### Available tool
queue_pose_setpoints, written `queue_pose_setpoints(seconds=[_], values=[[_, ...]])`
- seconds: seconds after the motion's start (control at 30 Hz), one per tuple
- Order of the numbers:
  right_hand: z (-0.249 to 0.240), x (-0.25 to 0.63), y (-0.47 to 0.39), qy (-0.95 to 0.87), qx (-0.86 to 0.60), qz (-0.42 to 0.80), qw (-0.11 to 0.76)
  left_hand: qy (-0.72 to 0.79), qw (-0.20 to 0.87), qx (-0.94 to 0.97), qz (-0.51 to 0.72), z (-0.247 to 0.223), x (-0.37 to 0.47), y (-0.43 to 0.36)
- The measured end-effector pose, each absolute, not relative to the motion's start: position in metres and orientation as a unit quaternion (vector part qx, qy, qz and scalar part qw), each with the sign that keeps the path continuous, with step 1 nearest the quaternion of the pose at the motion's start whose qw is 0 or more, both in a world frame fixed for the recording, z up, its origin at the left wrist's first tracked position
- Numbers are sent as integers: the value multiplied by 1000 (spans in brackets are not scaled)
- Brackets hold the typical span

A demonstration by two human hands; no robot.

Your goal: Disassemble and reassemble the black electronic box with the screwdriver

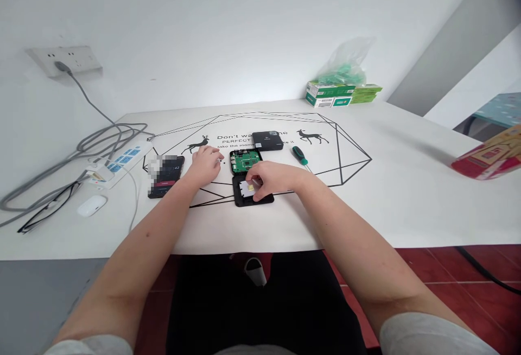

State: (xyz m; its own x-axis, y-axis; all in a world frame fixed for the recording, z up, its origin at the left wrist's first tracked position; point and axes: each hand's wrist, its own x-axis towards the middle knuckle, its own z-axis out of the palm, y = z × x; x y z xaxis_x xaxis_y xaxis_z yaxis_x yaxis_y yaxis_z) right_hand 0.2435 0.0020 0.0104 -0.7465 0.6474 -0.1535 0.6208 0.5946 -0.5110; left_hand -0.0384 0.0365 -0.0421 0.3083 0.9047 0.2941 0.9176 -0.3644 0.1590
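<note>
A small black case lies opened on the table, with a green circuit board [246, 163] in its far half. The near half is a black cover [240, 200] with a pale metal plate [245, 189] inside. Over this plate my right hand [271, 178] has its thumb and fingers curled at the plate's right side; whether they grip it is hard to make out. My left hand [206, 164] rests on the table left of the board, fingers spread beside a few tiny dark pieces [222, 162]. A closed black box [267, 140] sits behind the board.
A green-handled screwdriver [300, 155] lies to the right. At left are a phone [166, 176], a power strip [126, 162] with cables, a white earphone case [92, 205] and glasses [49, 208]. Green boxes [330, 94] stand at the back; a red package [488, 157] is far right.
</note>
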Motion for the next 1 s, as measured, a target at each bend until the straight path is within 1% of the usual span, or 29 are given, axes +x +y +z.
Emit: queue_pose_setpoints(seconds=[0.5,0.77,0.83,0.93,1.0], values=[[17,242,-1,-909,-335,249,2,-554,14,-819,-149,-54,-43,45],[13,247,5,-892,-360,271,11,-545,13,-824,-156,-54,-44,44],[16,251,9,-881,-400,248,60,-540,5,-827,-156,-54,-44,43],[20,262,18,-811,-544,153,153,-536,-7,-831,-150,-54,-43,43],[19,275,27,-728,-659,94,163,-536,-13,-831,-146,-55,-43,43]])
